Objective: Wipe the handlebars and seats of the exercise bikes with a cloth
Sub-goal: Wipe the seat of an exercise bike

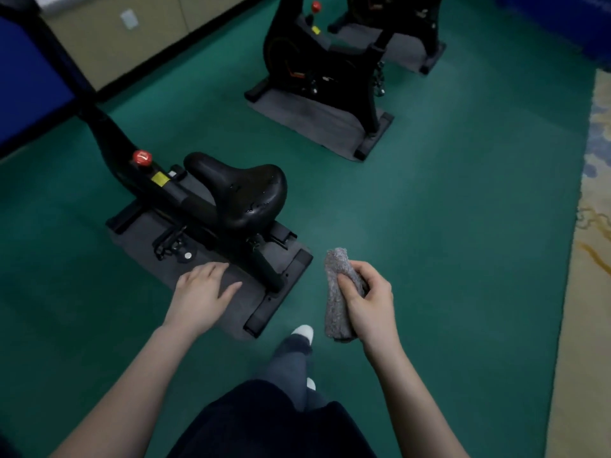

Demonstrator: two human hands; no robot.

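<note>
right hand [367, 300] gripped a rolled grey cloth [335, 294] beside the nearest bike's droplet-flecked saddle [246, 190]; left hand [201, 292] hung open, empty. seat wipe apparently pending: cloth must reach up-left onto saddle.

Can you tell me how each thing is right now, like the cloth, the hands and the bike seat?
cloth: rolled up, held in the right hand.
left hand: open, empty, fingers spread.
seat: uncovered, shiny spots on top, untouched.
red knob: upright on the nearest bike's frame.
</note>
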